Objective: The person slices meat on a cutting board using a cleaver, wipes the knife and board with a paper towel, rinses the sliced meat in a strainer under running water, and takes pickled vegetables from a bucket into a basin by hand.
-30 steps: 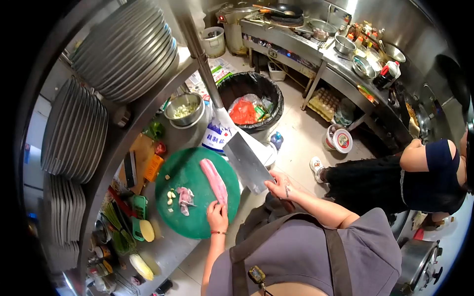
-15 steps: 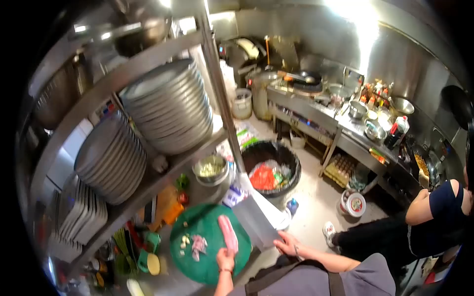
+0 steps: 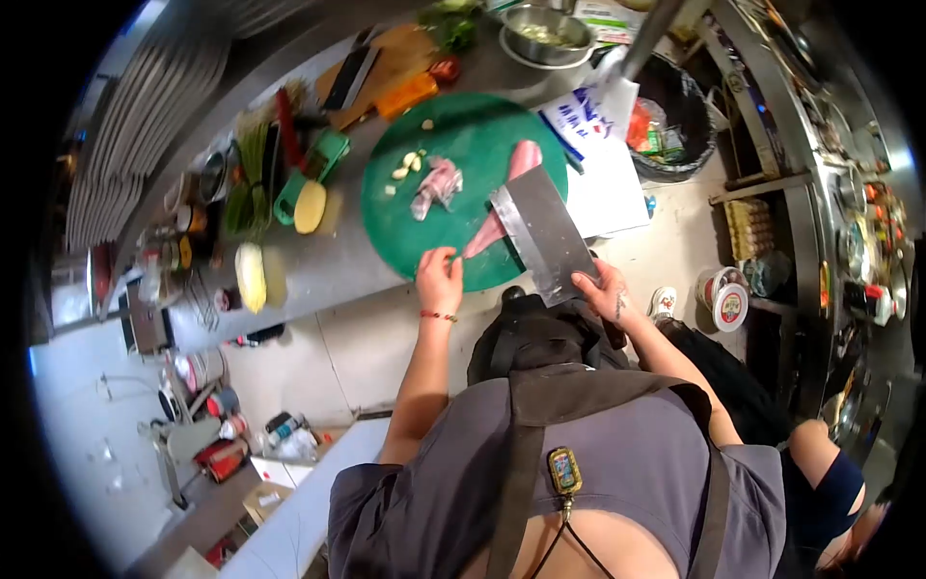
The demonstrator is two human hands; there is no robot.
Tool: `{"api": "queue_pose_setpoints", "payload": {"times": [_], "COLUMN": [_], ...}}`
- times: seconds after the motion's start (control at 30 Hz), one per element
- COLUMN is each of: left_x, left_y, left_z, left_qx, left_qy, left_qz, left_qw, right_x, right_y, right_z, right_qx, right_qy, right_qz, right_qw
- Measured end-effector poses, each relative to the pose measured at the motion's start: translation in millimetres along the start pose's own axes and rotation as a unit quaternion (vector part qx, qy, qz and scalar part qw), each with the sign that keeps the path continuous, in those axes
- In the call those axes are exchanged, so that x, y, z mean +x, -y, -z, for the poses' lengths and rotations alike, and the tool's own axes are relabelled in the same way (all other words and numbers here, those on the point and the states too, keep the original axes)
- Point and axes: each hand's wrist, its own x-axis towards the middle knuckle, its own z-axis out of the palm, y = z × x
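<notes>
A long pink strip of raw meat (image 3: 524, 157) lies on a round green cutting board (image 3: 391, 241). My left hand (image 3: 441, 278) is closed, its fingertips pinching the meat's thin near end. In my right hand (image 3: 605, 292) is the handle of a broad cleaver (image 3: 548, 230), whose blade crosses over the middle of the strip and hides part of it. I cannot tell whether the blade touches the meat. Left of the strip, a smaller piece of meat (image 3: 437, 186) and several peeled garlic cloves (image 3: 403, 167) rest on the board.
Beyond the board are a carrot piece (image 3: 406, 96), a tomato (image 3: 445, 69), a knife (image 3: 351, 77) and a metal bowl (image 3: 548, 34). Green stalks (image 3: 249, 198) and a peeled potato-like piece (image 3: 310, 207) lie left. A lined bin (image 3: 675, 169) stands right; another person's leg shows lower right.
The view has tilted down and turned. The cleaver, earlier beside the board, is now over the meat strip. My left hand has shifted to the strip's very tip.
</notes>
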Motion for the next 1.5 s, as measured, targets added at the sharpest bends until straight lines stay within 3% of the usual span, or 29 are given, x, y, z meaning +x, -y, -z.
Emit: {"api": "queue_pose_setpoints", "payload": {"times": [0.13, 0.27, 0.4, 0.47, 0.5, 0.53, 0.6, 0.73, 0.8, 0.87, 1.0, 1.07, 1.2, 1.27, 1.33, 1.37, 1.43, 1.5], "left_x": [15, 18, 18, 19, 19, 18, 15, 12, 11, 13, 12, 9, 3, 3, 4, 3, 6, 13], "left_y": [0, 10, 13, 14, 14, 15, 15, 19, 22, 19, 19, 16, 19, 17, 18, 17, 18, 20], "left_z": [-22, -40, -39, -39, -39, -38, -40, -45, -45, -42, -39, -41, -45, -43, -42, -42, -45, -44], "left_qx": [-0.01, -0.005, -0.033, -0.034, -0.034, -0.034, -0.032, -0.061, -0.08, -0.099, -0.081, -0.067, -0.131, -0.119, -0.088, -0.077, -0.062, -0.026], "left_qy": [-0.04, -0.016, -0.001, -0.004, -0.011, -0.015, -0.021, -0.031, -0.021, -0.013, -0.011, -0.049, -0.018, -0.013, -0.023, -0.029, -0.053, -0.076], "left_qz": [-0.211, -0.21, -0.195, -0.201, -0.203, -0.204, -0.198, -0.184, -0.168, -0.155, -0.167, -0.18, -0.116, -0.127, -0.171, -0.177, -0.194, -0.214], "left_qw": [0.977, 0.978, 0.98, 0.979, 0.979, 0.978, 0.98, 0.981, 0.982, 0.983, 0.983, 0.98, 0.984, 0.985, 0.981, 0.981, 0.978, 0.973], "right_x": [5, 10, 33, 57, 55, 52, 38, -7, 15, 40, 27, 9, 14, 44, 41, 39, 19, -13], "right_y": [-9, -14, -13, -25, -10, -16, -32, -28, -23, -17, -9, -34, -28, -12, 8, -4, -49, -56], "right_z": [-3, -8, -28, -40, -42, -40, -23, -20, -35, -50, -46, -30, -41, -64, -69, -64, -39, -19], "right_qx": [-0.016, -0.078, -0.15, -0.19, -0.158, -0.157, -0.226, -0.13, -0.174, -0.209, -0.184, -0.211, -0.258, -0.249, -0.214, -0.213, -0.259, -0.284], "right_qy": [0.027, 0.035, 0.02, -0.022, 0.001, 0.003, 0.023, 0.078, 0.072, 0.024, 0.059, 0.068, 0.067, 0.037, 0.071, 0.069, 0.054, 0.056], "right_qz": [0.01, -0.069, -0.058, 0.038, -0.057, -0.059, 0.019, -0.016, -0.067, 0.013, -0.033, 0.016, 0.039, -0.041, -0.096, -0.09, 0.132, 0.16], "right_qw": [0.999, 0.994, 0.987, 0.981, 0.986, 0.986, 0.974, 0.988, 0.98, 0.977, 0.981, 0.975, 0.963, 0.967, 0.97, 0.97, 0.955, 0.944]}}
